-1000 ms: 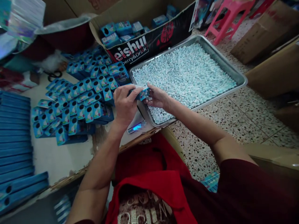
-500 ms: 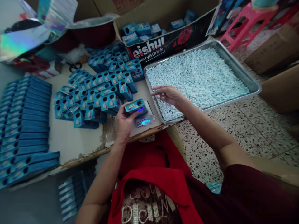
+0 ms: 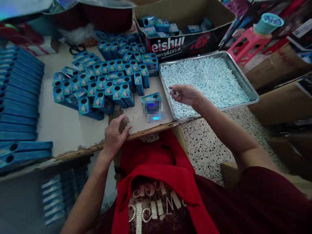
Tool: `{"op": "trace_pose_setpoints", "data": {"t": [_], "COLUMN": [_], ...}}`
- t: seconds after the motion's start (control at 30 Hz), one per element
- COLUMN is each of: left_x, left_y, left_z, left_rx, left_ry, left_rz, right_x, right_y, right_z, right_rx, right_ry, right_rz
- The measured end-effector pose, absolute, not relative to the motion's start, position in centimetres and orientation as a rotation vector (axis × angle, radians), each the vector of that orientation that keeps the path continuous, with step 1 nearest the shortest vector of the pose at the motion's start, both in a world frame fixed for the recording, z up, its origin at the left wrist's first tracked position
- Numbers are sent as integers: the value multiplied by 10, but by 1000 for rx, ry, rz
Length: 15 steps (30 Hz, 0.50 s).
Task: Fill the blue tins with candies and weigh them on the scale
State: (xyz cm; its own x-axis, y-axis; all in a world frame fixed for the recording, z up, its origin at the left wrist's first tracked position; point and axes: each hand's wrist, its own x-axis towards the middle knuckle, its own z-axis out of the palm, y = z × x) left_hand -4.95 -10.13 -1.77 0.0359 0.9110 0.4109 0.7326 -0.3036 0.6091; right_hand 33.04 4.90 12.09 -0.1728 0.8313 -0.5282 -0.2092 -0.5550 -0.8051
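My left hand (image 3: 115,134) is at the table's front edge, fingers curved and apart, with nothing in it. To its right, a blue box (image 3: 154,97) rests on or against a small device with a glowing blue display; that area is partly blurred, so I cannot tell exactly how it sits. My right hand (image 3: 184,94) is above the left part of a metal tray (image 3: 207,113), its fingers curled round a few small candies (image 3: 177,93). Pale blue and white candies (image 3: 209,78) of the same sort fill the tray.
Many blue boxes with round dark holes (image 3: 99,97) stand bunched left of the device. More are stacked in rows (image 3: 19,97) at the far left. Behind the tray is a cardboard carton (image 3: 180,45) holding several boxes. A pink stool (image 3: 246,45) bears a light blue tub (image 3: 268,24).
My left hand has let go of the blue box and drawn back to the left. My right hand's fingers, stretched before, are now curled over the tray. The view has shifted slightly.
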Motion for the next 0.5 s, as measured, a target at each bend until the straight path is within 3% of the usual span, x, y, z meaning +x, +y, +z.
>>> {"op": "trace_pose_setpoints", "data": {"t": [0.23, 0.5], "left_x": [-48, -36], "left_y": [-121, -118], "left_z": [-48, -47], "left_rx": [1809, 1688], "left_ry": [1955, 1979], "left_rz": [1348, 1361], "right_x": [318, 299], "right_y": [42, 32], "right_z": [149, 161], "right_rx": [-1351, -1451], "right_ry": [-955, -1190], "right_rz": [1751, 1655]}}
